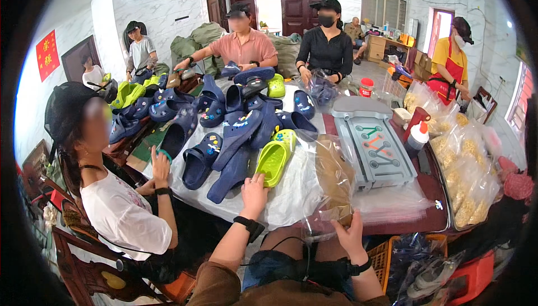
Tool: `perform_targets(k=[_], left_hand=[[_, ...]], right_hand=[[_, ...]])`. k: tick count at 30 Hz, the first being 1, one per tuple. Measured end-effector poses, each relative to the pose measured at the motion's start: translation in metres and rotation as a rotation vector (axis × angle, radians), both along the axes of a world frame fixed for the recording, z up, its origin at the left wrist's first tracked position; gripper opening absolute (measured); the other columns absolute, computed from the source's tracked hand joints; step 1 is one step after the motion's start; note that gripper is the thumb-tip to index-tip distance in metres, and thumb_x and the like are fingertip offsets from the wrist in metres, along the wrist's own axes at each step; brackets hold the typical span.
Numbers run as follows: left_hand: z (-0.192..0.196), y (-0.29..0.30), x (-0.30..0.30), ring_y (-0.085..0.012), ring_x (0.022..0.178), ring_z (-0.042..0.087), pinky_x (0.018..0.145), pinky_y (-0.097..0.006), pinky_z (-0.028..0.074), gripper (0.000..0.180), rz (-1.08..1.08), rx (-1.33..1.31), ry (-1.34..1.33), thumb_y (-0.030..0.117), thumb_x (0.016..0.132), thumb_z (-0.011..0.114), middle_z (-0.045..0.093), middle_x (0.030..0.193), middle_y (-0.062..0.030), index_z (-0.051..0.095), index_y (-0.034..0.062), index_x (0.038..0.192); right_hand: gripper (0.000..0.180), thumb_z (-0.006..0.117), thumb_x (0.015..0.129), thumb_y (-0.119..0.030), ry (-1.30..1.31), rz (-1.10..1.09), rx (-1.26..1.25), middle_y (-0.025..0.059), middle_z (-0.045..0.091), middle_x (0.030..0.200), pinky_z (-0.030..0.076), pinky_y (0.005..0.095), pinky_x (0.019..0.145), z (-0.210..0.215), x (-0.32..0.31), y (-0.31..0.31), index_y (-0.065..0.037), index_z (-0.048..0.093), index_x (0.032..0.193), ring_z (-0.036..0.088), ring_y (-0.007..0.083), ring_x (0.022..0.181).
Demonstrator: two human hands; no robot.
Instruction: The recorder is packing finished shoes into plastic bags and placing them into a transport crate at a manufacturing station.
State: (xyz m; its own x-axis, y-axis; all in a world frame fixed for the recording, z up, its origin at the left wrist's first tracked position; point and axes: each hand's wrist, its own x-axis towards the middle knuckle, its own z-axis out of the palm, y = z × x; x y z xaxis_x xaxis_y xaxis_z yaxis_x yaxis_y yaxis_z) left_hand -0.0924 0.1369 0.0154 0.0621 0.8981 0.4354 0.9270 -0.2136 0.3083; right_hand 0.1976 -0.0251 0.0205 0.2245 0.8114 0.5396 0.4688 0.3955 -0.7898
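My left hand [255,195] is closed at the heel end of a lime-green clog [276,160], which lies with its toe pointing away from me. Between the thumb and fingers of my right hand [351,232] is the near edge of a clear plastic bag [330,185], spread over the table's front edge. Navy clogs with small charms, such as this one [202,160], are heaped just beyond my left hand. Another navy clog [238,138] rests across the pile, sole side partly showing. White plastic sheeting [291,208] lies beneath the clogs.
A grey plastic stool-like piece [374,143] stands right of the bag, beside a bottle [417,138]. Clear bags of yellowish pieces [468,166] line the right edge. A co-worker [120,194] sits close on my left; others stand across the table. An orange crate [384,264] is below.
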Motion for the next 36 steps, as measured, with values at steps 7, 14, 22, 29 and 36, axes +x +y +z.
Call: perform_targets(k=[7,14,22,29,36], left_hand=[[0.033,-0.007,-0.001,-0.0366,0.107,0.060,0.091,-0.045,0.049,0.051,-0.041,0.040,-0.084,0.029,0.079,0.079,0.065,0.119,-0.0163,0.065,0.0068,0.122],[0.078,0.010,-0.019,-0.0374,0.099,0.060,0.090,-0.045,0.049,0.053,-0.196,0.104,-0.336,0.029,0.082,0.078,0.064,0.112,-0.0187,0.061,0.0048,0.125],[0.127,0.058,-0.013,-0.0470,0.131,0.042,0.110,-0.050,0.035,0.088,0.031,0.360,-0.424,0.035,0.083,0.078,0.043,0.141,-0.0320,0.033,-0.0021,0.148],[0.120,0.109,-0.009,-0.0550,0.140,0.026,0.116,-0.057,0.027,0.115,0.118,0.420,-0.208,0.053,0.072,0.085,0.020,0.157,-0.0358,0.024,0.0026,0.155],[0.112,0.160,0.042,-0.0527,0.146,0.019,0.117,-0.055,0.030,0.114,-0.145,0.300,-0.043,0.043,0.067,0.089,0.016,0.162,-0.0283,0.028,0.0117,0.157]], right_hand=[[0.041,0.082,0.081,-0.012,0.103,-0.042,-0.032,0.0201,0.060,0.095,0.048,0.0418,0.078,-0.004,0.004,-0.002,0.003,0.055,0.108,0.060,0.0377,0.088],[0.042,0.081,0.081,-0.012,-0.057,-0.093,-0.042,0.0186,0.065,0.093,0.050,0.0392,0.076,-0.017,0.009,-0.001,0.003,0.053,0.108,0.063,0.0298,0.085],[0.046,0.082,0.081,-0.023,-0.063,-0.111,-0.161,0.0224,0.062,0.100,0.046,0.0456,0.082,-0.033,0.012,0.002,0.001,0.056,0.111,0.059,0.0431,0.093],[0.046,0.082,0.080,-0.022,-0.004,-0.130,-0.210,0.0228,0.062,0.101,0.047,0.0471,0.082,-0.037,0.014,0.006,0.001,0.057,0.111,0.059,0.0440,0.096],[0.044,0.082,0.080,-0.023,-0.010,-0.125,-0.233,0.0218,0.063,0.099,0.048,0.0468,0.082,-0.033,0.016,0.009,-0.001,0.059,0.110,0.060,0.0426,0.095]])
